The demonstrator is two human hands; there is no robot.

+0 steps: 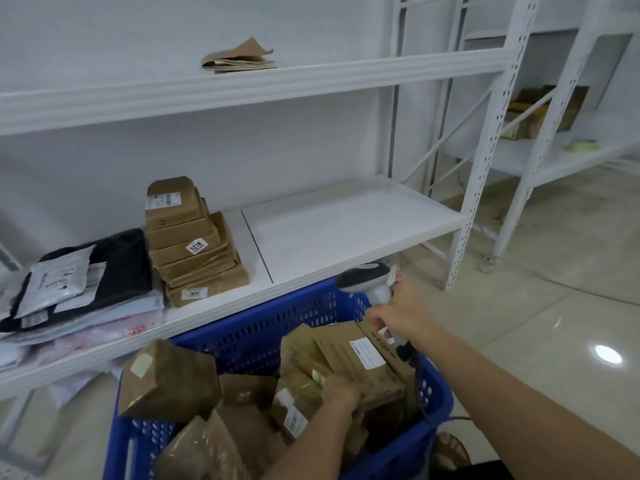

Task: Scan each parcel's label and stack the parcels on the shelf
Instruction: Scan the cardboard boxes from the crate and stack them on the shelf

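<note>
A blue plastic basket (pixel 263 327) in front of me is full of brown cardboard parcels. My left hand (pixel 344 393) grips the near edge of a flat brown parcel (pixel 353 355) with a white label, tilted up over the basket. My right hand (pixel 398 313) holds a grey and white barcode scanner (pixel 367 277) by its handle just beyond that parcel. On the white middle shelf (pixel 346 223) stands a stack of several brown parcels (pixel 194 244). Black, white and pink mailer bags (pixel 79 282) lie to its left.
The upper shelf (pixel 242 88) carries folded brown paper (pixel 239 58). White perforated uprights (pixel 485 161) stand at the right, with another rack (pixel 568 147) holding boxes behind them. The scanner's black cable hangs over the basket's right rim. Glossy tiled floor (pixel 554 323) spreads to the right.
</note>
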